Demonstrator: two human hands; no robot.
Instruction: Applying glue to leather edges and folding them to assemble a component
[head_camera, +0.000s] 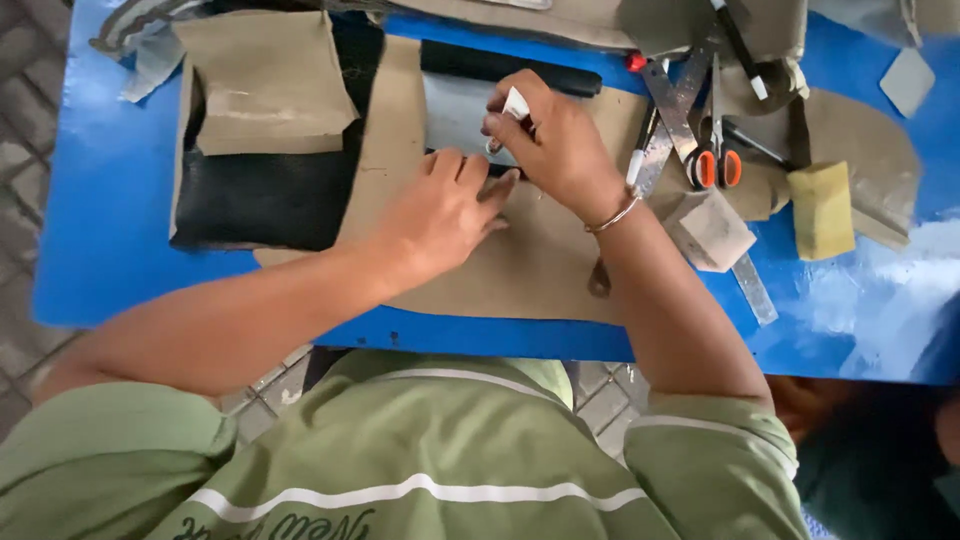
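— What might slip?
— My left hand (440, 215) lies flat and open, pinning the grey piece (455, 115) on the tan sheet (520, 265); my right hand (555, 140) pinches a small white tool (516, 104) there. If my hold loosens, I'd judge the piece shifts.

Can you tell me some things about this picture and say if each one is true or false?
1. The table is red. False: it is blue.
2. The right hand pinches a small white piece. True.
3. The scissors have green handles. False: they are orange.
4. The left hand presses flat on the tan sheet. True.
5. A yellow sponge lies right of the scissors. True.
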